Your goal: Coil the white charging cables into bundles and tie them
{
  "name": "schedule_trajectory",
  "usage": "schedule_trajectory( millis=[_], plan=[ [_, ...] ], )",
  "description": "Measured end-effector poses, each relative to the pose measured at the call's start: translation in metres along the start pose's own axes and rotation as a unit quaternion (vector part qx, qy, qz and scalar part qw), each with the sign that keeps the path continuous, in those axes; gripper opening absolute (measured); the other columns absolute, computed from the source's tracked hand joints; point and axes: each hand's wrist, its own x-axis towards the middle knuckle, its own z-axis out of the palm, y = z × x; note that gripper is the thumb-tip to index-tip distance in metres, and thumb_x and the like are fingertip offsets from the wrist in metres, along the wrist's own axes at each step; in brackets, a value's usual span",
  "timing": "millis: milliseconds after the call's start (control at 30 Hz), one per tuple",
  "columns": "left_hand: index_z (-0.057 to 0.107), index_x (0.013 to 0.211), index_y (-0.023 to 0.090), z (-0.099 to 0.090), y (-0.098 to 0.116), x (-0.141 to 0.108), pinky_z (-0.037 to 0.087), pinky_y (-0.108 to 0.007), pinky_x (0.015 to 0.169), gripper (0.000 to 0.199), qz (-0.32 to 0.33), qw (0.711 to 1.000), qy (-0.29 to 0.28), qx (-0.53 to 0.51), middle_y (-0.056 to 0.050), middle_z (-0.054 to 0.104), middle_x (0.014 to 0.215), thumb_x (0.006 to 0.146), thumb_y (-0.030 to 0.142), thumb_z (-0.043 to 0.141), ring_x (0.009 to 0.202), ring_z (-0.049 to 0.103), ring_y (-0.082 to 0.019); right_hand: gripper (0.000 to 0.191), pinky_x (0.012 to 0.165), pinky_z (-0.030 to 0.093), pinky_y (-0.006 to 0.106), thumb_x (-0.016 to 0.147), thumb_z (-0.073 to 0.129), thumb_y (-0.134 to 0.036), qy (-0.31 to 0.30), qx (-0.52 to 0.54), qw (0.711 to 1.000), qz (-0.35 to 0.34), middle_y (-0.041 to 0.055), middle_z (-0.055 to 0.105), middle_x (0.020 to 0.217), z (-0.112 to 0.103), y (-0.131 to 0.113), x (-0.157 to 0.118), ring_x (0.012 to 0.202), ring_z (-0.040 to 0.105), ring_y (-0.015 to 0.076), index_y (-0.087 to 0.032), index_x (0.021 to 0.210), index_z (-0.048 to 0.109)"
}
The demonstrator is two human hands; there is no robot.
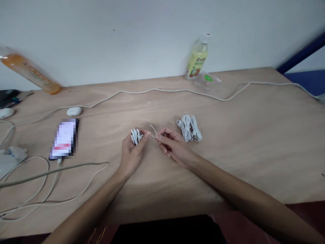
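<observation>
My left hand (133, 149) is closed around a coiled white cable (136, 136), its loops showing above the fingers. Between the two hands runs a thin white twist tie (153, 129), pinched by the thumb and finger of my right hand (171, 144). One end of the tie sticks up; the other reaches toward my left thumb, and whether it touches the cable I cannot tell. Just right of my right hand lie bundled white cables (189, 128) on the wooden table (241, 145). A few small white tie pieces (153, 102) lie farther back.
A long white cord (154, 90) crosses the table's back. A yellow-labelled bottle (197, 59) and clear plastic wrapper (207, 81) stand near the wall. At left are an orange drink bottle (33, 73), a phone (64, 139) with a charging cable, a white case (74, 111) and loose cords (48, 173).
</observation>
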Motion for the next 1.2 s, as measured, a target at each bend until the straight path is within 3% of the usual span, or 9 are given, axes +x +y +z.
schedule_trajectory(
  millis=[400, 667, 933, 1200],
  plan=[
    [0.071, 0.086, 0.023, -0.0011, -0.0029, 0.0016, 0.046, -0.029, 0.063, 0.036, -0.013, 1.000, 0.008, 0.002, 0.002, 0.059, 0.070, 0.085, 0.056, 0.085, 0.071, 0.058, -0.017, 0.034, 0.042, 0.032, 0.020, 0.085, 0.087, -0.047, -0.004, 0.006, 1.000, -0.018, -0.0105, 0.051, 0.059, 0.0005, 0.0018, 0.0007, 0.046, 0.041, 0.0073, -0.025, 0.083, 0.062],
    [0.073, 0.085, 0.023, -0.0005, -0.0048, 0.0031, 0.046, -0.029, 0.062, 0.037, -0.007, 1.000, -0.020, -0.010, 0.000, 0.062, 0.070, 0.085, 0.058, 0.086, 0.072, 0.060, -0.019, 0.038, 0.040, 0.032, 0.021, 0.082, 0.091, -0.053, 0.009, 0.014, 1.000, -0.023, -0.0075, 0.060, 0.075, 0.0003, 0.0001, 0.0029, 0.047, 0.045, 0.0052, -0.024, 0.089, 0.068],
    [0.071, 0.081, 0.023, -0.0033, -0.0006, 0.0058, 0.047, -0.030, 0.066, 0.034, 0.001, 1.000, -0.001, -0.004, 0.003, 0.058, 0.068, 0.084, 0.052, 0.087, 0.069, 0.056, -0.016, 0.037, 0.041, 0.034, 0.021, 0.084, 0.089, -0.052, 0.000, -0.012, 1.000, -0.023, -0.0069, 0.060, 0.069, -0.0027, 0.0032, 0.0019, 0.048, 0.045, 0.0063, -0.023, 0.085, 0.065],
    [0.070, 0.080, 0.022, -0.0034, 0.0009, 0.0056, 0.045, -0.030, 0.064, 0.037, -0.012, 1.000, -0.004, 0.001, 0.003, 0.056, 0.068, 0.082, 0.055, 0.088, 0.068, 0.054, -0.017, 0.037, 0.042, 0.035, 0.021, 0.091, 0.082, -0.055, -0.035, -0.103, 0.993, -0.040, -0.0093, 0.056, 0.058, -0.0067, 0.0011, 0.0026, 0.045, 0.046, 0.0085, -0.024, 0.090, 0.062]
  ],
)
